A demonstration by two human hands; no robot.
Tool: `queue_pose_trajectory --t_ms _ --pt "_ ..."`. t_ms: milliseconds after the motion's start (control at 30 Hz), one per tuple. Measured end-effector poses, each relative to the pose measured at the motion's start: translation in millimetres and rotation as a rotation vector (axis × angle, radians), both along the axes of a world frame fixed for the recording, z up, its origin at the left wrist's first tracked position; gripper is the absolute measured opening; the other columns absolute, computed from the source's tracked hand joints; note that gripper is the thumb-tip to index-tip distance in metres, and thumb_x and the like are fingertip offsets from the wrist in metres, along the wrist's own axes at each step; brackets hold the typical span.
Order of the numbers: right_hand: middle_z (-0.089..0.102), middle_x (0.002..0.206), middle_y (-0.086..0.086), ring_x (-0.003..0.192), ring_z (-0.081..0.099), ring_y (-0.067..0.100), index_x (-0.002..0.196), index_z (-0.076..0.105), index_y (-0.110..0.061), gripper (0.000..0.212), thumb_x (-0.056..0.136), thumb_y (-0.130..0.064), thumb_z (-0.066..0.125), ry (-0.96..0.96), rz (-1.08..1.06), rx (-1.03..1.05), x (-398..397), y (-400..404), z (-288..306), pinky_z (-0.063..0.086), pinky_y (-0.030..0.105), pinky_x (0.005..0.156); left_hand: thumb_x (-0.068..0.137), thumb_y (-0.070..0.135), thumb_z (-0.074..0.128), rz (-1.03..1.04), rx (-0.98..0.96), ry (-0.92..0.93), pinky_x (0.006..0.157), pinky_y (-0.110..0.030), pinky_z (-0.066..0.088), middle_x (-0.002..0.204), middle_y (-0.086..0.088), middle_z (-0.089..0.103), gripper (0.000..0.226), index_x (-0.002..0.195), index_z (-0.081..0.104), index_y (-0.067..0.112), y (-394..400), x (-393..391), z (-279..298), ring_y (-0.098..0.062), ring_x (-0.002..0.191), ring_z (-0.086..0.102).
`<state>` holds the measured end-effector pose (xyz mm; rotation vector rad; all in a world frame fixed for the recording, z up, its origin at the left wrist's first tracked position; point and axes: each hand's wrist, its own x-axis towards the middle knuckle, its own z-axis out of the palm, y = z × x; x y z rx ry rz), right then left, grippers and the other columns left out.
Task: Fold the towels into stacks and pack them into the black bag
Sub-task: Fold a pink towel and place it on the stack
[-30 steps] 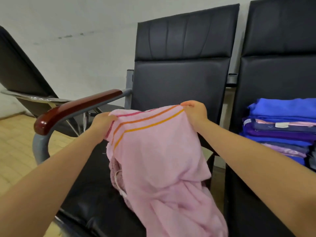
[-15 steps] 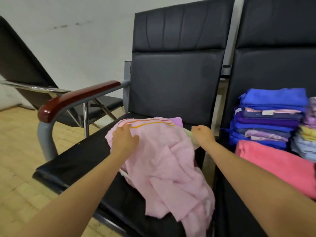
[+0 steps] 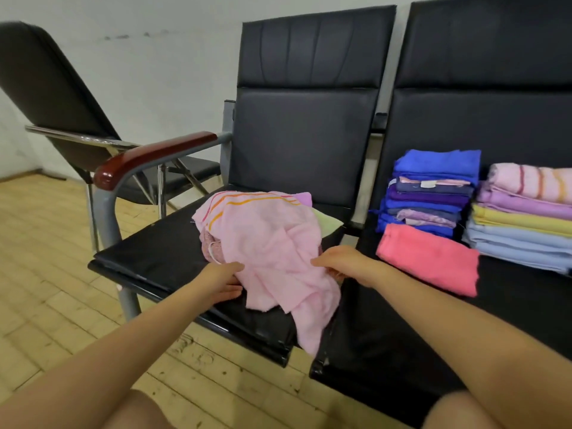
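A pink towel (image 3: 272, 239) with orange and red stripes lies crumpled on the left black seat (image 3: 161, 258), draped over a small heap of other cloths; its lower end hangs over the seat's front edge. My left hand (image 3: 221, 281) grips the towel's near left edge. My right hand (image 3: 339, 263) pinches the near right edge, its fingertips hidden in the cloth. On the right seat stand a folded blue and purple stack (image 3: 430, 193), a pastel stack (image 3: 523, 218) and a single folded coral towel (image 3: 428, 263). No black bag is in view.
A wooden armrest (image 3: 148, 157) on a grey metal frame bounds the left seat. Another black chair (image 3: 62, 97) stands further left against the white wall. A green cloth corner (image 3: 329, 224) pokes out beneath the pink towel. Wooden floor (image 3: 46, 274) lies below.
The pink towel, held up by its striped edge a second ago, was laid down on the seat. Both hands moved from the far edge to the near edge.
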<state>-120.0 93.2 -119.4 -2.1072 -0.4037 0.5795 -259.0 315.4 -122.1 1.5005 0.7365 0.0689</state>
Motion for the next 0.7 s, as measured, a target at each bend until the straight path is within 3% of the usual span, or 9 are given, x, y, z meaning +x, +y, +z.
queue_pose_trajectory --t_ms 100,167,233,300,400,467,567,633,700 --pt "0.050 0.078 0.012 0.069 0.046 0.020 0.097 0.062 0.007 0.036 0.086 -0.026 0.069 -0.145 0.029 -0.039 -14 2 -9 0.036 0.026 0.055 0.092 0.026 0.062 -0.139 0.077 0.084 0.062 -0.023 0.053 0.088 -0.012 0.063 0.029 0.111 0.058 0.004 -8 -6 3 -0.020 0.075 0.059" --pt "0.051 0.078 0.007 0.070 0.049 0.018 0.110 0.058 0.007 0.042 0.086 -0.025 0.069 -0.167 -0.003 -0.022 -18 5 -10 0.038 0.024 0.053 0.091 0.028 0.063 -0.173 0.180 0.108 0.063 -0.024 0.050 0.091 -0.009 0.066 0.031 0.113 0.060 0.007 -14 -4 2 -0.018 0.077 0.059" --pt "0.050 0.078 0.008 0.067 0.048 0.017 0.104 0.061 0.006 0.034 0.086 -0.022 0.068 -0.156 0.003 -0.016 -18 8 -10 0.038 0.024 0.051 0.092 0.022 0.060 -0.154 0.211 0.084 0.067 -0.025 0.049 0.104 -0.011 0.066 0.027 0.115 0.060 0.008 -20 -2 1 -0.021 0.088 0.061" --pt "0.045 0.075 0.010 0.065 0.043 0.016 0.084 0.062 -0.002 0.018 0.085 -0.019 0.067 -0.134 0.019 -0.003 -19 10 -8 0.034 0.026 0.054 0.094 0.014 0.052 -0.062 0.084 -0.013 0.069 -0.028 0.051 0.118 -0.014 0.062 0.027 0.120 0.055 0.007 -25 -1 1 -0.026 0.099 0.059" --pt "0.052 0.076 0.008 0.072 0.049 0.018 0.069 0.054 -0.014 0.017 0.083 -0.017 0.062 -0.026 -0.065 0.169 -21 16 3 0.037 0.028 0.062 0.097 0.014 0.039 0.137 -0.218 -0.261 0.075 -0.038 0.051 0.107 -0.008 0.062 0.024 0.118 0.050 0.014 -26 -4 18 -0.024 0.094 0.059" --pt "0.063 0.091 0.008 0.084 0.056 0.022 0.078 0.062 -0.014 0.007 0.081 -0.019 0.058 0.057 -0.207 0.341 -21 24 19 0.041 0.029 0.070 0.095 0.015 0.038 0.246 -0.372 -0.410 0.075 -0.039 0.050 0.109 -0.004 0.062 0.026 0.114 0.055 0.020 -18 -2 34 -0.022 0.095 0.059" --pt "0.067 0.113 0.010 0.101 0.061 0.023 0.103 0.067 -0.015 0.023 0.083 -0.021 0.056 0.235 -0.190 0.686 -14 36 40 0.047 0.031 0.081 0.086 0.016 0.042 0.290 -0.470 -0.561 0.078 -0.036 0.049 0.119 -0.005 0.060 0.042 0.127 0.053 0.017 -2 -5 57 -0.022 0.100 0.058" --pt "0.068 0.110 0.006 0.102 0.063 0.019 0.105 0.066 -0.014 0.019 0.092 -0.017 0.052 0.247 -0.090 0.809 -12 42 49 0.049 0.029 0.086 0.081 0.018 0.045 0.286 -0.415 -0.592 0.087 -0.037 0.047 0.106 -0.006 0.061 0.023 0.100 0.058 0.018 2 -5 66 -0.021 0.101 0.056" --pt "0.069 0.101 0.000 0.093 0.064 0.014 0.098 0.067 -0.018 0.015 0.093 -0.021 0.053 0.201 -0.039 0.769 -13 48 49 0.049 0.028 0.085 0.082 0.014 0.046 0.376 -0.349 -0.541 0.080 -0.031 0.047 0.082 -0.004 0.059 0.007 0.079 0.052 0.017 4 -3 66 -0.018 0.080 0.056"
